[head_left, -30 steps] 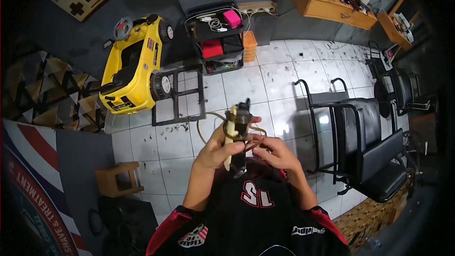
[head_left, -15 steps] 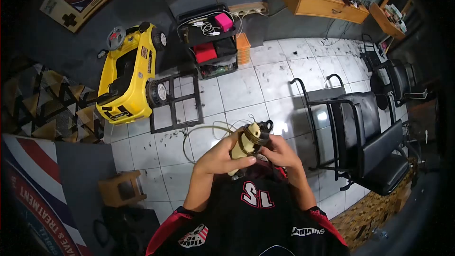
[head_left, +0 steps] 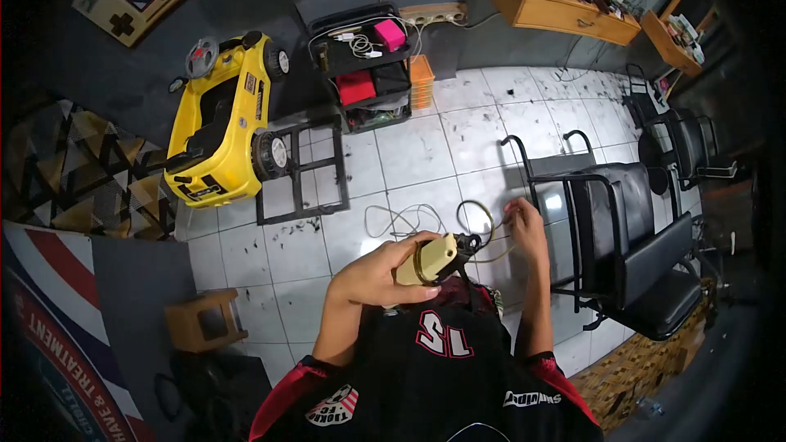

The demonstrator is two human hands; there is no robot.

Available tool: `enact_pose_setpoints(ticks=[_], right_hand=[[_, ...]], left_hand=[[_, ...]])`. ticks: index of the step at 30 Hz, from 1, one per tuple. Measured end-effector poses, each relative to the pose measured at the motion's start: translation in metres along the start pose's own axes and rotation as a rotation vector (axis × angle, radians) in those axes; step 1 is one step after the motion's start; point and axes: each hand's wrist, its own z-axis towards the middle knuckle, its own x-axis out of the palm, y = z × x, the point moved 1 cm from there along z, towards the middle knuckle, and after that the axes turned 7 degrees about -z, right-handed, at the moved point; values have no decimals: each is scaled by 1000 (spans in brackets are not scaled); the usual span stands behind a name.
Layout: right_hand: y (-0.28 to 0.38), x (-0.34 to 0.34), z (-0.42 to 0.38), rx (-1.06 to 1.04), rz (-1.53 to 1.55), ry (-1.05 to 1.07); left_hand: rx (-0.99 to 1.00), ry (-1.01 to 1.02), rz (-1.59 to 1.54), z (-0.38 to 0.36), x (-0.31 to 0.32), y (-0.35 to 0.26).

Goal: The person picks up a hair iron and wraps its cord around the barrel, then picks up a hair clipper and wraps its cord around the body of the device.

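Note:
My left hand (head_left: 381, 272) is wrapped round a cream-coloured handheld device (head_left: 432, 259) with cable wound round its body and a dark part at its right end. Off to the right, my right hand (head_left: 526, 225) is raised with its fingers pinched on the cable (head_left: 493, 259). That cable runs from the device toward my right fingers, with a loop standing between the two hands. More thin cable lies in loose loops beyond the device, over the tiled floor.
A yellow toy car (head_left: 221, 127) stands by a black metal frame (head_left: 301, 165) at the left. Ahead is a black shelf cart (head_left: 360, 74). Black chairs (head_left: 630, 237) are at the right, a wooden stool (head_left: 205, 323) at the lower left, and a wooden drawer table (head_left: 565, 12) at the upper right.
My right hand has left the device and moved right and away from me with the cable. The loop that hung to the left now shows between my hands.

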Motion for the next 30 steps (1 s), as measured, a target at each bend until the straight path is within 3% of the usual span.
enact_pose_setpoints(ticks=[3, 7, 9, 11, 12, 14, 16, 18, 19, 21, 22, 23, 24, 27, 29, 30], right_hand=[[-78, 10, 12, 44, -354, -12], [-114, 7, 16, 152, -428, -128], [-150, 0, 25, 290, -528, -96], [-187, 1, 32, 297, -687, -114], [-139, -12, 22, 374, -792, 100], [-33, -24, 0, 179, -817, 267], [40, -34, -13, -345, -275, 279], [112, -36, -20, -530, 181, 457], [121, -23, -26, -558, 528, 565], [122, -7, -25, -551, 652, 984], [114, 0, -27, -468, 608, 1080], [108, 7, -34, -385, 560, 1181], [111, 11, -43, -406, 656, 1043], [111, 11, -40, -413, 353, 916], [112, 5, -35, -339, 475, 732], [119, -1, -31, -432, 436, 684]], left_hand=[[81, 42, -279, 3, 3, 7], [79, 81, -239, 3, 1, 14], [90, 52, -242, 2, 0, 14], [65, -9, -247, 1, -2, 13], [35, -59, -251, 1, -3, 14], [-19, -136, -166, 0, -5, 11], [14, -101, 13, 3, -4, 17], [-32, -34, 212, 6, 0, 9], [-54, 25, 241, 7, 3, 3], [-91, 138, 298, 7, 8, -2], [16, 138, 346, 4, 7, 1], [-20, 140, 338, 2, 6, -1], [-58, 137, 327, -1, 5, -6], [-48, 126, 335, -6, 4, -5], [4, 134, 379, -5, 6, 5], [-64, 147, 380, -3, 9, 7]])
